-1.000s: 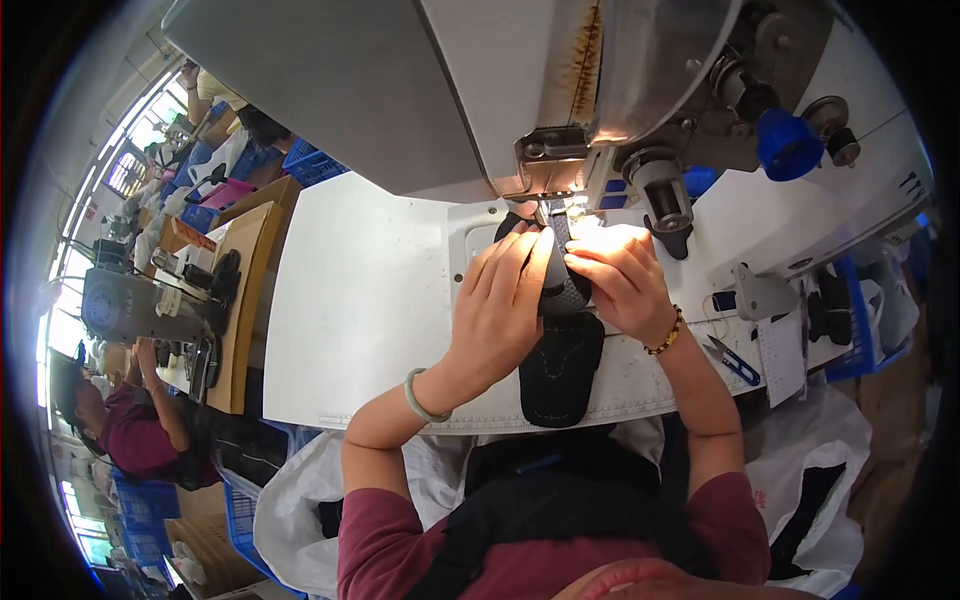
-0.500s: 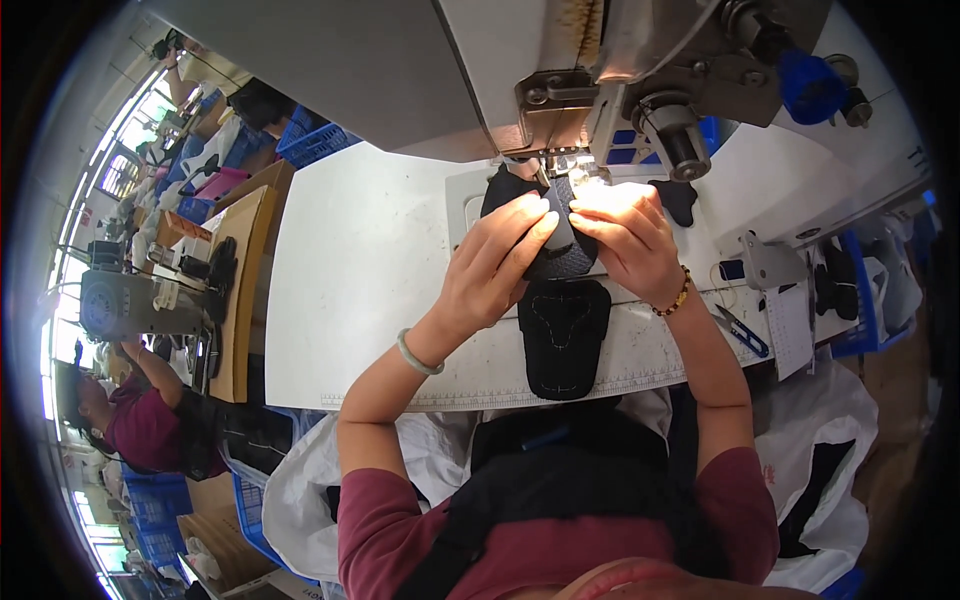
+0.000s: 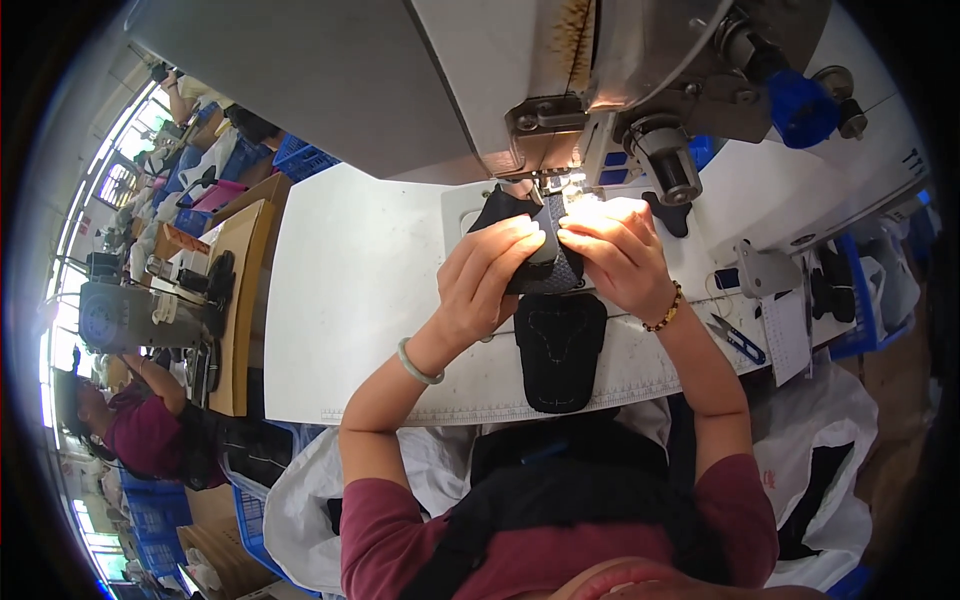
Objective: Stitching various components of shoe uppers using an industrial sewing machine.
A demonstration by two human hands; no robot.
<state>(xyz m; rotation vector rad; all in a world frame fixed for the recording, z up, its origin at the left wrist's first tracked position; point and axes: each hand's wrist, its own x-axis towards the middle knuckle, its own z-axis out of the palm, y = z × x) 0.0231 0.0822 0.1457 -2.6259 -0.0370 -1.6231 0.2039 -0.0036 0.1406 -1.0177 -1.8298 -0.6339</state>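
Observation:
Under the needle area of a sewing machine [image 3: 545, 185] lies a dark fabric piece [image 3: 566, 265] with a grey woven mesh surface. My left hand [image 3: 485, 272] pinches its left side, the thumb and fingertips together on a smooth dark part. Opposite it, my right hand [image 3: 622, 262] is closed on the right edge, fingertips close to the brightly lit presser foot. The fabric's near end bends up between my hands. Closer to me on the table, a flat black padded piece [image 3: 558, 355] with thin white stitched lines lies apart from both hands.
Thread snips [image 3: 738, 342] lie at the right on the white table [image 3: 340, 290]. A small black piece [image 3: 670, 213] rests right of the needle. White bags [image 3: 325, 490] hang below the table edge. At far left, another person [image 3: 150, 420] works at a machine.
The whole view has shifted slightly. Between my hands the fabric has turned a little, and its near end now bends up more. Both hands keep their grip.

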